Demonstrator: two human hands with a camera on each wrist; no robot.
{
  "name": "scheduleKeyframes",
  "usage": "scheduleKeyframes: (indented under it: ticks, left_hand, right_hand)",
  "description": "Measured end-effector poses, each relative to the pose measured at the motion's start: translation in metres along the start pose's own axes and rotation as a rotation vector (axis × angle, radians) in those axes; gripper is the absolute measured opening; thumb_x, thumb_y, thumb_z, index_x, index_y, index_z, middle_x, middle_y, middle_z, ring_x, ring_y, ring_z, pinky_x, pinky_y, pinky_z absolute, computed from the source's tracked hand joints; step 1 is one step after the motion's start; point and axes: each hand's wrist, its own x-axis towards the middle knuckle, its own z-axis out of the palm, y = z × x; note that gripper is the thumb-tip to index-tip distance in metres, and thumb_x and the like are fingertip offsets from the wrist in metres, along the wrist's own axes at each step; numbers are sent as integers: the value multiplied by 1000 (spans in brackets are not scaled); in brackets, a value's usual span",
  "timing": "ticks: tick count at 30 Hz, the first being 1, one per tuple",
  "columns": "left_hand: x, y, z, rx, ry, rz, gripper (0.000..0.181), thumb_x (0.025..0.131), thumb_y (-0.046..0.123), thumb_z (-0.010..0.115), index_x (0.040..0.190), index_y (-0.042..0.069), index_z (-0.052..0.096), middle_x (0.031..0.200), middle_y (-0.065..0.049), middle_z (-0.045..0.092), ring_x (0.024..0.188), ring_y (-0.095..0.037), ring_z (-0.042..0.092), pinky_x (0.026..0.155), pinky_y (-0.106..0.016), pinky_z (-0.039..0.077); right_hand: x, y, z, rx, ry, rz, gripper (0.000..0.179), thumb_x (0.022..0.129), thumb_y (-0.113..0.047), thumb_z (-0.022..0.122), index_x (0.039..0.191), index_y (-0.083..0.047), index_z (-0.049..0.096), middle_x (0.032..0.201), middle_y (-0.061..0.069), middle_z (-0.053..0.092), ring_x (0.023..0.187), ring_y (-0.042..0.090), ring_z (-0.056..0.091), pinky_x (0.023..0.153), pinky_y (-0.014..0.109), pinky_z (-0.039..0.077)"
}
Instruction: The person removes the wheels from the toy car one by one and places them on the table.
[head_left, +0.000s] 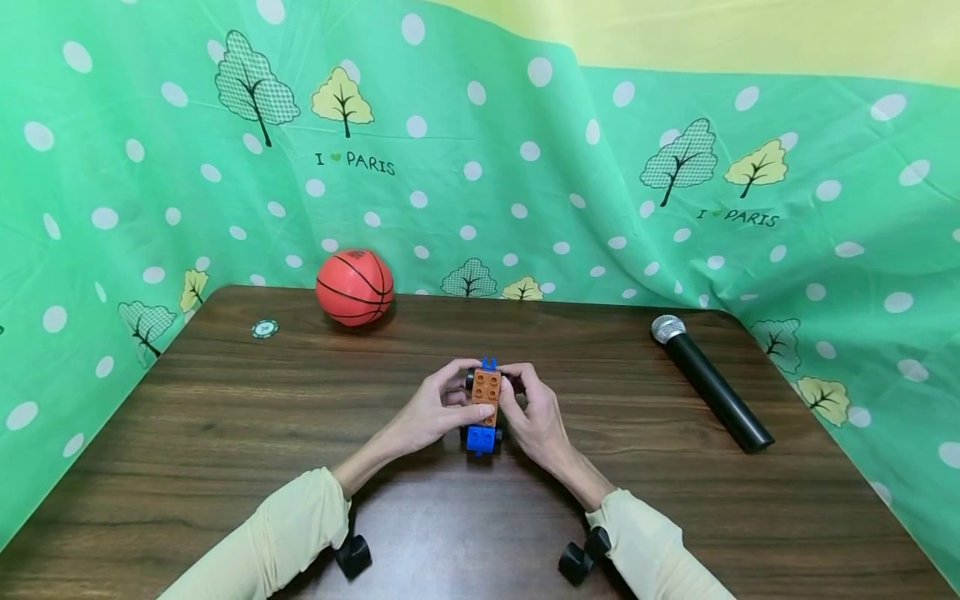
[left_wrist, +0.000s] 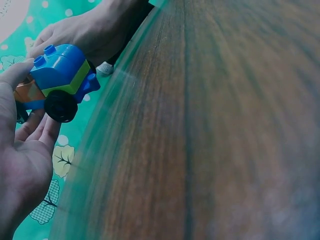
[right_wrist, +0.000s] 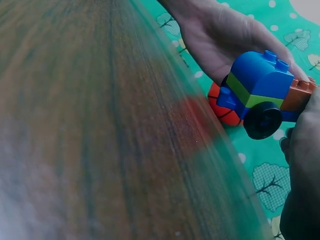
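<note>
A toy car of building blocks (head_left: 486, 386) is between both hands above the middle of the table. It has studded orange blocks on top, a rounded blue block (left_wrist: 59, 67) at the near end, a lime green layer under that and black wheels (right_wrist: 263, 120). My left hand (head_left: 429, 414) grips it from the left, thumb across the orange top and fingers by the side and underneath. From the right, my right hand (head_left: 538, 423) pinches the far part near a wheel, thumb against the orange block's side. The right fingertips are partly hidden behind the car.
On the brown wooden table (head_left: 247, 417), a red ball with black lines (head_left: 355, 287) sits at the back left, beside a small round chip (head_left: 265, 329). A black microphone (head_left: 712, 385) lies on the right. A green dotted cloth (head_left: 480, 167) hangs behind the table.
</note>
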Motion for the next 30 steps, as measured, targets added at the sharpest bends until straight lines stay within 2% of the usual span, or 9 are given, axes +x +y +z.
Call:
scheduleKeyframes:
  ticks: [5, 8, 12, 15, 22, 27, 30]
  left_hand:
    - [0, 0, -1, -14, -10, 9, 51, 93, -4, 72, 139, -6, 49, 115, -15, 66, 95, -21, 69, 84, -34, 59]
    - [1, -1, -2, -26, -6, 22, 50, 93, -3, 72, 138, -6, 50, 116, -17, 66, 96, -23, 69, 83, -36, 60]
    - [1, -1, -4, -18, 3, 19, 50, 93, -3, 72, 138, -5, 50, 116, -18, 66, 96, -24, 69, 82, -36, 60]
    - [1, -1, -5, -12, -11, 15, 49, 94, -2, 72, 138, -5, 50, 114, -17, 66, 95, -24, 69, 81, -35, 60]
    - [0, -1, -3, 8, -22, 4, 50, 94, -2, 72, 138, -4, 50, 113, -15, 67, 94, -22, 69, 82, -35, 60]
    - [0, 1, -3, 12, -25, -20, 52, 94, 0, 73, 140, -5, 50, 116, -16, 66, 97, -23, 69, 85, -35, 59]
    - [0, 2, -3, 24, -30, -21, 52, 95, 3, 74, 140, -4, 50, 116, -17, 66, 98, -24, 70, 85, -36, 59]
  right_hand:
    - [1, 0, -2, -20, -9, -18, 24, 95, 12, 60, 116, 1, 63, 95, 8, 69, 81, 18, 63, 70, 35, 54]
    - [3, -2, -2, 3, -19, 7, 26, 95, 16, 59, 118, 5, 62, 93, 11, 67, 78, 17, 61, 63, 38, 54]
    - [10, -23, -6, 29, -21, 63, 21, 96, 16, 58, 115, 10, 63, 88, 15, 66, 73, 16, 59, 58, 38, 52]
    - [14, -37, -9, 30, -13, 65, 17, 94, 17, 60, 110, 11, 63, 88, 17, 67, 74, 16, 60, 60, 36, 54]
    - [14, -39, -12, 60, -22, 44, 19, 90, 19, 60, 108, 13, 61, 91, 20, 68, 78, 17, 61, 64, 37, 54]
    - [14, -37, -14, 99, -36, 85, 18, 91, 20, 59, 107, 13, 61, 94, 21, 68, 80, 13, 60, 67, 30, 53]
    - [9, -23, -12, 123, -37, 105, 18, 92, 20, 59, 108, 14, 60, 97, 23, 68, 83, 12, 61, 71, 26, 53]
